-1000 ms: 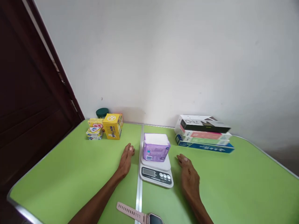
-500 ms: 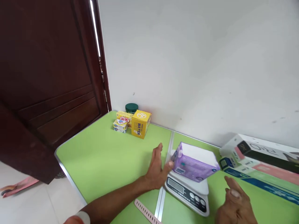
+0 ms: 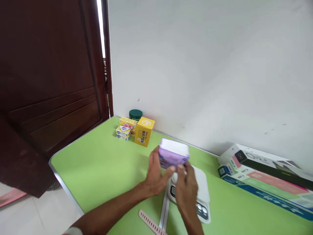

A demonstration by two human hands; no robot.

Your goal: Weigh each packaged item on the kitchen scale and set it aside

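A purple-and-white pack [image 3: 173, 151] is in both my hands, raised a little above the table; its exact kind is not clear. My left hand [image 3: 156, 174] grips its left side, thumb across the front. My right hand [image 3: 187, 182] closes on its right front corner. Below and to the right sits a white kitchen scale [image 3: 202, 186] with a black button panel, partly hidden by my right hand and forearm. Near my forearms lies a pink strap with slots [image 3: 150, 222].
On the green table [image 3: 97, 163], a yellow box [image 3: 144, 132], smaller yellow boxes [image 3: 124, 132] and a green-lidded jar [image 3: 135, 114] stand at the back. Long stacked boxes [image 3: 266, 176] lie on the right against the wall. A dark wooden door [image 3: 49, 81] is at left.
The purple-and-white pack has been lifted off the scale and moved left. My right hand has come in from the right, and both hands have closed on the pack.
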